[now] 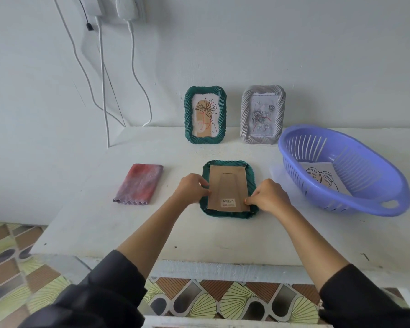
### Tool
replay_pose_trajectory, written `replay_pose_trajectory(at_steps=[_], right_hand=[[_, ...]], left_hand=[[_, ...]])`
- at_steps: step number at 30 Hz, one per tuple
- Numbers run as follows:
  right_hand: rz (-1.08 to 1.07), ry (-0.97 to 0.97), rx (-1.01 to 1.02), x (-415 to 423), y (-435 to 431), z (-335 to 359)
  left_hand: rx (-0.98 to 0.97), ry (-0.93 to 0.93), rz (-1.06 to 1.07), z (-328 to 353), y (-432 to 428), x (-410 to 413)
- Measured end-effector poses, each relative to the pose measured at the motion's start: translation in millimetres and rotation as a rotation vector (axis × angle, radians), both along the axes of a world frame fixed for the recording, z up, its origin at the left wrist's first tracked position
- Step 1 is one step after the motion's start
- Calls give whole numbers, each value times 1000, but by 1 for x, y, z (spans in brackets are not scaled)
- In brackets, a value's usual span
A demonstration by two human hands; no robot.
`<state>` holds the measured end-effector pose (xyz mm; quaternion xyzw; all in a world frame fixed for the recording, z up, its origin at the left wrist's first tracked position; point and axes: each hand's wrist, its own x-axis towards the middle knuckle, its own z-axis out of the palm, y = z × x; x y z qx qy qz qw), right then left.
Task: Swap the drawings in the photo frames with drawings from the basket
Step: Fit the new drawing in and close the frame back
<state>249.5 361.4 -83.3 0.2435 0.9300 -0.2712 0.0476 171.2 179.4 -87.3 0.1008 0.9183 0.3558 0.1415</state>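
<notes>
Left hand (191,188) and right hand (271,197) pinch the backing (228,185) at either side; we find its long axis pointing away.

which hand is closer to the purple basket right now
Right. The right hand grips the right edge of the face-down frame, on the side toward the basket but not touching it. The left hand grips the frame's left edge, farther from the basket.
</notes>
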Motion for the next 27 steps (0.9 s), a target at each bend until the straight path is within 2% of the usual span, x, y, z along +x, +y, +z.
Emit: replay_pose_trajectory(at_steps=[5,8,11,14,18,24,27], right_hand=[[-14,20,-30,3,-1,0],[29,82,-62,9,4,-3],[172,196,-129,15,12,-6],[369,193,-161,20,20,-8],[485,189,-80,20,25,-15],[655,206,232,22,24,-12],[681,200,196,23,26,-15]], left_hand=[[5,29,-34,-4,-4,6],[-34,116,-113,-5,-12,9],[-37,190,-258,-2,-21,12],[-25,180,-371,-4,-28,15],[-23,206,-404,-8,-29,15],[-274,378,-564,-8,-32,14],[-307,450,-601,-10,-35,16]])
